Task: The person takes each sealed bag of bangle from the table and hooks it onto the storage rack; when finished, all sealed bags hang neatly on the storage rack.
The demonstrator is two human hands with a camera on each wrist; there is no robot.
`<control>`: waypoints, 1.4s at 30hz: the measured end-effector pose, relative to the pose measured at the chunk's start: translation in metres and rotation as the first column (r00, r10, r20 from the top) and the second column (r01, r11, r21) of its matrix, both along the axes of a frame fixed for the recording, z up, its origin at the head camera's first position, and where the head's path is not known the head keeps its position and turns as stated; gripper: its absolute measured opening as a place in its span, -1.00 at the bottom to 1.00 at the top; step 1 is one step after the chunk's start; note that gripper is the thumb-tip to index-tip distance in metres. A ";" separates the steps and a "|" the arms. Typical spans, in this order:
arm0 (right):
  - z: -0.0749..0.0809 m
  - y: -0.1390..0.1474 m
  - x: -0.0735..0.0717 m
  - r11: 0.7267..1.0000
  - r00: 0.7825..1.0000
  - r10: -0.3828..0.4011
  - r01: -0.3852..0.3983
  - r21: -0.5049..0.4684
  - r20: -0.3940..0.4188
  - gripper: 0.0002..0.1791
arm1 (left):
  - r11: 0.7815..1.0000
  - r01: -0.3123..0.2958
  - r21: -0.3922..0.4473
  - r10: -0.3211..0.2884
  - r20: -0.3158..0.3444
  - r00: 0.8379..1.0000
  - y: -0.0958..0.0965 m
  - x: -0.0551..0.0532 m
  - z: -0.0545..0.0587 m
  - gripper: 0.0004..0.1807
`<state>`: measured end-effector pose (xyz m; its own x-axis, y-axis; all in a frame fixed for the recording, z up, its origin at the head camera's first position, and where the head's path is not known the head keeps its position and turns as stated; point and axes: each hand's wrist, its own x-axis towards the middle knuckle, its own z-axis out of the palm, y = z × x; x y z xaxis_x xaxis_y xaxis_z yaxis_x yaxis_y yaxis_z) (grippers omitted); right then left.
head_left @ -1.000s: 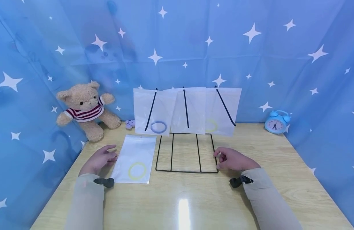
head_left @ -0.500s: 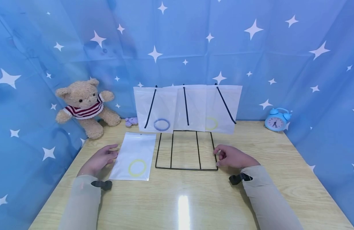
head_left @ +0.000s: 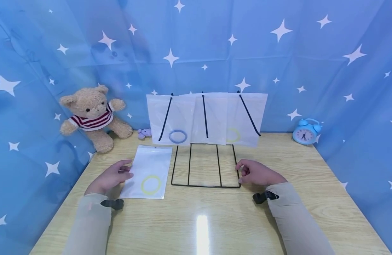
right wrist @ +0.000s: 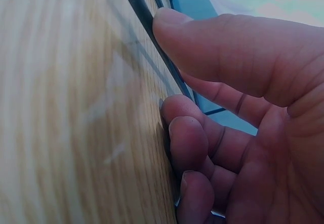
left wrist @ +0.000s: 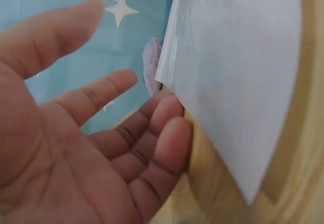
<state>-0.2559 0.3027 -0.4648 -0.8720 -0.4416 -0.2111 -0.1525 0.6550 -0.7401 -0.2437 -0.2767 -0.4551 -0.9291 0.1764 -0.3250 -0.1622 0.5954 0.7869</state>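
My left hand (head_left: pixel 110 177) is at the left edge of a white zip bag (head_left: pixel 157 159) lying on the table, a yellow ring (head_left: pixel 142 185) showing through it. In the left wrist view its fingers are loosely spread, fingertips right at the bag's edge (left wrist: pixel 233 72), thumb well apart. A black wire rack (head_left: pixel 205 186) stands in the middle. My right hand (head_left: pixel 258 173) pinches the right rail of its base; in the right wrist view the thumb presses on the rail (right wrist: pixel 137 6) with the other fingers curled beneath. Three similar bags (head_left: pixel 212 120) hang from the rack's hooks (head_left: pixel 205 118).
Inside the left hanging bag shows a blue ring (head_left: pixel 178 142), and a yellow one inside the right bag. A teddy bear (head_left: pixel 91 109) and a small purple toy (head_left: pixel 144 133) are at the back left. A blue alarm clock (head_left: pixel 305 136) stands back right, before a star-patterned curtain (head_left: pixel 202 28).
The head view has tilted slightly, so the whole scene sits a little higher. My left hand has edged slightly closer over the lying bag's left edge. The right hand stays on the rack.
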 end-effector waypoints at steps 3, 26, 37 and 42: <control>0.002 -0.001 0.001 1.000 1.000 -0.002 0.002 -0.012 0.003 -0.57 | 0.998 0.009 -0.068 -0.008 0.010 1.000 0.003 0.001 0.002 -0.09; -0.004 0.001 -0.001 1.000 1.000 0.002 -0.002 0.017 -0.004 -0.59 | 0.935 -0.023 -0.353 0.054 0.077 0.996 0.033 0.006 0.003 0.12; -0.003 0.000 -0.002 1.000 1.000 -0.010 0.010 0.014 -0.001 -0.59 | 0.932 -0.020 -0.363 0.056 0.089 0.994 0.038 0.006 0.009 0.09; -0.004 0.001 -0.002 1.000 1.000 0.001 -0.001 0.010 -0.008 -0.59 | 0.935 -0.022 -0.353 0.059 0.093 0.994 0.039 0.007 0.008 0.08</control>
